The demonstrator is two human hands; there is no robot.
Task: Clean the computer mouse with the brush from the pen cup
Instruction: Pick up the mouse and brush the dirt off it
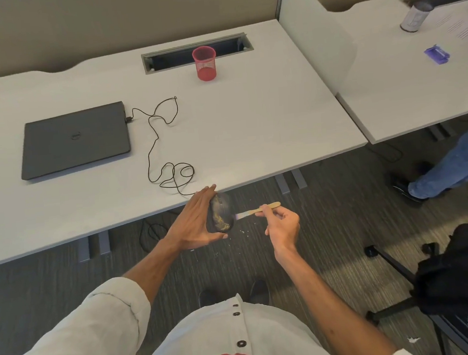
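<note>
My left hand [194, 224] grips a dark computer mouse [221, 213] on its side, just off the desk's front edge, above the floor. Yellowish dirt streaks the mouse's surface. Its black cable [155, 144] loops back across the desk to the closed laptop [76, 139]. My right hand [281, 224] pinches a small brush [254, 211] with a wooden handle; its bristle end touches the mouse's right side. The red mesh pen cup [204, 63] stands empty at the back of the desk.
The white desk [250, 124] has a cable slot [175, 57] behind the cup. Crumbs lie on the carpet [243, 232] below the mouse. Another person's leg [454, 164] stands at the right. A black chair [466, 283] with cloth is at lower right.
</note>
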